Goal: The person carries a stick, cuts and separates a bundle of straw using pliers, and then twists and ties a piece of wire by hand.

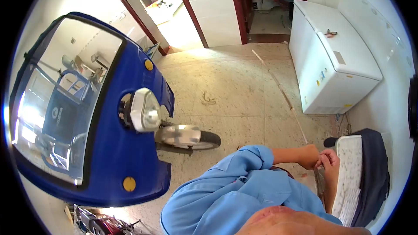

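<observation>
A long, thin stick (pixel 278 85) slants down across the view, its near end reaching my left hand (pixel 310 156). That hand is closed in a fist around the end of the stick. Right against it, my right hand (pixel 330 160) has its fingers bent in a pinch. Whatever lies between those fingertips is too small to make out. The light blue sleeve (pixel 257 156) of my left arm is rolled up to the forearm. Close to my right hand is a white textured pad (pixel 348 169) with dark cloth (pixel 373 169) beside it.
A blue three-wheeled vehicle (pixel 143 161) with a windscreen, headlamp and front wheel (pixel 210 140) fills the left. A white chest freezer (pixel 322 56) stands at the back right with a small tool (pixel 331 33) on its lid. Doorways open behind. A curled scrap (pixel 209 100) lies on the tiled floor.
</observation>
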A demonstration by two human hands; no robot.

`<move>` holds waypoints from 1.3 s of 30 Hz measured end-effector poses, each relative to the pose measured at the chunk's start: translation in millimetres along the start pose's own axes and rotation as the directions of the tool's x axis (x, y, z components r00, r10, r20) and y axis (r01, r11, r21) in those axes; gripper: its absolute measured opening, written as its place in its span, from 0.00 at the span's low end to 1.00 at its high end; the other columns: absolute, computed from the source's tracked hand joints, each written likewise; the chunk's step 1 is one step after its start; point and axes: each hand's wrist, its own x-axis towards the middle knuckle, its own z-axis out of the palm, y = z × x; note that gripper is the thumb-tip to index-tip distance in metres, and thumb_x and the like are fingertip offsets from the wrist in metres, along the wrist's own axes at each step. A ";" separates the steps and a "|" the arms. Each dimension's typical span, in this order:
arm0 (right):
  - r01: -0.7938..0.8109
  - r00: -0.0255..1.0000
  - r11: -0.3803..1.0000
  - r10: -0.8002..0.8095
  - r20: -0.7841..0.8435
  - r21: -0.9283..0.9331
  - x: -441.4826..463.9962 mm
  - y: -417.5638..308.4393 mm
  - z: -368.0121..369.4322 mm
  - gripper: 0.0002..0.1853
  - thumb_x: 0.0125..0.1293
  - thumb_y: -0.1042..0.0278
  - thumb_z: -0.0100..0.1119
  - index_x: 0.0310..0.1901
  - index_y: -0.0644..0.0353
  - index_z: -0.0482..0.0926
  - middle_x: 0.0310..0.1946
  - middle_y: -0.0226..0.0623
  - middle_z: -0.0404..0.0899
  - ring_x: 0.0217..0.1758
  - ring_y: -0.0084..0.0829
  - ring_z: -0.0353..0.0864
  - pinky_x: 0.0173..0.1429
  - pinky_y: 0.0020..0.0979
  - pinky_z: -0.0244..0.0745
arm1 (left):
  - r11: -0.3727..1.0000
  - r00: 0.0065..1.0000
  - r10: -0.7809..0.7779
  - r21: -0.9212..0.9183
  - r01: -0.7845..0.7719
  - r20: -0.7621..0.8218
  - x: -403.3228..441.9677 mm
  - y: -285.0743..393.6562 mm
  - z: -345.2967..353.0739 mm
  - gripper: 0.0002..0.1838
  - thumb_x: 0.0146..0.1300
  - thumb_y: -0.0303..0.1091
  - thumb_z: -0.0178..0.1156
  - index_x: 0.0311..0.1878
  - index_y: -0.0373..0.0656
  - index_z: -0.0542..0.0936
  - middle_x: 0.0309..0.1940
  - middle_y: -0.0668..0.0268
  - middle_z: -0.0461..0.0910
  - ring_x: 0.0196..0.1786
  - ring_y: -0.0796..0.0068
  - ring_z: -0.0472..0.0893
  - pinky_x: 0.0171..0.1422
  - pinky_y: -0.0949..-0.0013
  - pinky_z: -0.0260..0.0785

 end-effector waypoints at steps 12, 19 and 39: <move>-0.016 0.999 0.999 0.018 -0.035 0.052 235.8 -21.3 107.7 0.03 0.60 0.75 0.48 0.34 0.65 0.71 0.17 0.31 0.71 0.20 0.20 0.71 0.28 0.21 0.67 | 0.994 0.994 0.058 -0.092 -0.050 0.091 -2.9 -242.9 -99.3 0.06 0.39 0.39 0.60 0.16 0.55 0.73 0.16 0.69 0.74 0.21 0.62 0.75 0.25 0.60 0.65; -0.072 0.972 0.997 0.077 -0.223 0.033 326.5 -26.9 116.3 0.03 0.59 0.77 0.48 0.34 0.65 0.71 0.18 0.30 0.71 0.20 0.19 0.71 0.26 0.20 0.66 | 0.977 0.961 0.080 -0.210 -0.023 0.264 26.9 -323.8 -149.1 0.11 0.47 0.45 0.58 0.17 0.52 0.73 0.15 0.66 0.74 0.21 0.59 0.75 0.25 0.58 0.65; 0.696 0.712 -0.060 0.184 -0.677 0.716 545.0 42.8 104.3 0.18 0.65 0.52 0.42 0.42 0.57 0.75 0.38 0.36 0.77 0.46 0.35 0.72 0.53 0.39 0.64 | 0.964 0.801 0.258 -0.086 -0.253 0.541 190.4 -735.2 -330.4 0.14 0.40 0.31 0.56 0.35 0.51 0.79 0.28 0.61 0.78 0.33 0.57 0.77 0.35 0.60 0.70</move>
